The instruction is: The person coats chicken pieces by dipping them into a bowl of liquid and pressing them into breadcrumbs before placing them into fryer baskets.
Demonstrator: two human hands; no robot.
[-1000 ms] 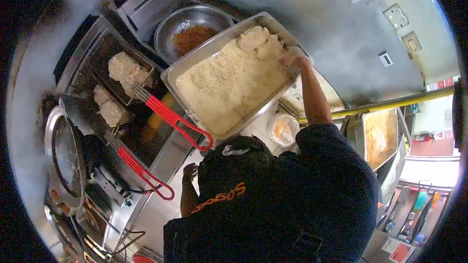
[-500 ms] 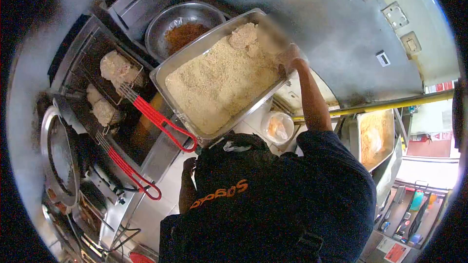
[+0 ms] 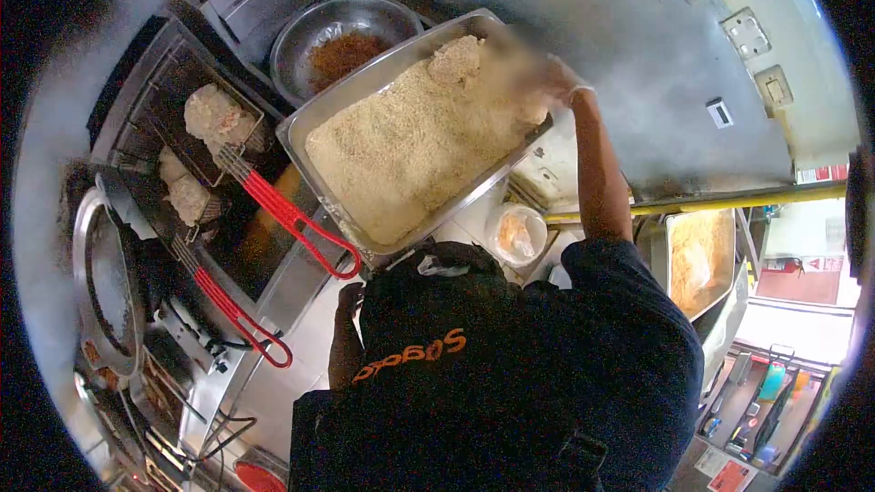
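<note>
My right hand (image 3: pixel 554 82), smeared by motion, is at the far right corner of a deep metal pan (image 3: pixel 415 239) of pale flour-like breading (image 3: pixel 392 146). Its fingers are blurred, and I cannot tell what they hold. Close to that hand a coated lump, like breaded chicken (image 3: pixel 456 59), rests on the breading. My left hand (image 3: pixel 350 299) is low beside my dark apron, below the pan's near corner, its fingers mostly hidden. Nearest to it is the red handle (image 3: pixel 301 228) of a wire fry basket (image 3: pixel 257 135) holding a coated piece (image 3: pixel 214 117).
A second basket with a red handle (image 3: pixel 232 314) holds more coated pieces (image 3: pixel 185 196) over the fryer (image 3: pixel 264 260). A steel bowl (image 3: pixel 287 46) with brown crumbs stands behind. On the right are a white bucket (image 3: pixel 516 235) and another breading pan (image 3: pixel 676 260). Haze hangs by the wall.
My right hand has shifted up and slightly right at the pan's far corner, its wrist now higher. My left hand, the baskets and the coated pieces keep their places.
</note>
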